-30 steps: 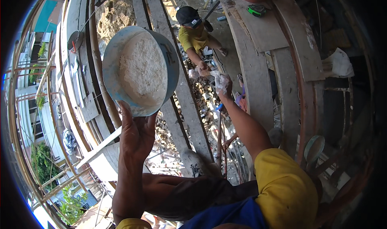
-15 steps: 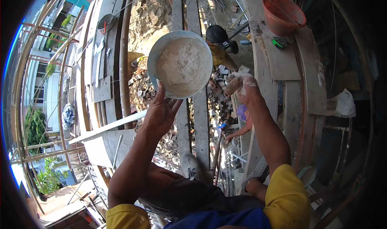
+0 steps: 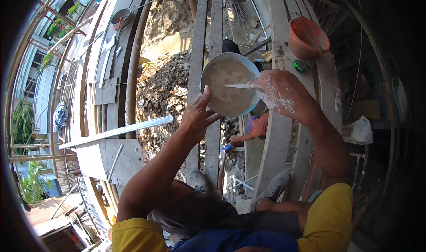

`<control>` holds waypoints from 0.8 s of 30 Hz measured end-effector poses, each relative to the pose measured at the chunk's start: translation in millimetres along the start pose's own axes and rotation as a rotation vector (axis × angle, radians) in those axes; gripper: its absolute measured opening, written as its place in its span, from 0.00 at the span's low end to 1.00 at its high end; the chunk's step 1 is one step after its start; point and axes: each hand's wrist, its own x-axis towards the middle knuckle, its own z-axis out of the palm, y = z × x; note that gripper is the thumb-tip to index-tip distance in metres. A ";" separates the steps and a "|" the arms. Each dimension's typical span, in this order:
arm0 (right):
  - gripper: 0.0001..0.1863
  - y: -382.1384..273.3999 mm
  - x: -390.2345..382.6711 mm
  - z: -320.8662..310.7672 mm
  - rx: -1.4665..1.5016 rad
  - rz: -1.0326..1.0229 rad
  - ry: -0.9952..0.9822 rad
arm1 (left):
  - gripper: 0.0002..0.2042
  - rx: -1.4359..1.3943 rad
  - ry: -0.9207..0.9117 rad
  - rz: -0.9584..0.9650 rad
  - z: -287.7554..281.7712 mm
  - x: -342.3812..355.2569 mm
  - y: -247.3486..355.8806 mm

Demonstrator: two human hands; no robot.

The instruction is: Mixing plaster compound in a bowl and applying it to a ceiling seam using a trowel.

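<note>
My left hand (image 3: 198,114) holds a round metal bowl (image 3: 206,70) from its near left side, thumb over the rim and fingers beneath. Inside lies a pale beige mix (image 3: 222,96), mostly smooth with a few lumps. My right hand (image 3: 282,92), dusted with white powder, is closed at the bowl's right rim. It grips what looks like a small trowel (image 3: 238,86), whose pale pointed blade reaches into the mix. The fingers hide its handle.
Planks (image 3: 213,34) span a gap over rubble (image 3: 164,90). Below, a person's arm (image 3: 242,138) and a dark cap (image 3: 230,46) show. On boards stand an orange bucket (image 3: 306,39), a green tape measure (image 3: 299,65) and a small pan (image 3: 121,18). A metal bar (image 3: 128,128) juts in from the left.
The bowl has moved right and slightly down in the view. My right hand has come up to its rim, bringing the blade into the mix, whose surface looks less powdery.
</note>
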 end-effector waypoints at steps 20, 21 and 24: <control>0.07 -26.1 78.4 8.6 -0.434 0.139 -0.352 | 0.31 -0.180 -0.005 0.141 1.5 29.3 12.5; 0.06 -26.4 86.5 8.8 -0.474 0.159 -0.280 | 0.31 -0.225 0.008 0.162 4.5 32.2 11.8; 0.07 -2.7 107.4 21.2 -0.551 0.223 -0.325 | 0.31 -0.278 0.068 0.176 1.7 47.0 6.2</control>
